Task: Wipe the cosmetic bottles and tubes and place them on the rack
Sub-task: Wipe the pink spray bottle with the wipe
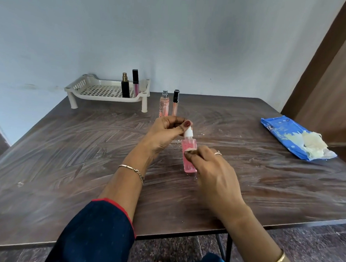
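Bottle (188,165) top clamped in left hand (164,133) grip; right hand (214,169) grip pinches wipe (188,150) against it.

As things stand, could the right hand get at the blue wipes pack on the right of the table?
Probably yes, though it is busy: the right hand pinches a wipe against the pink bottle. Nothing stands on the table between it and the blue wipes pack.
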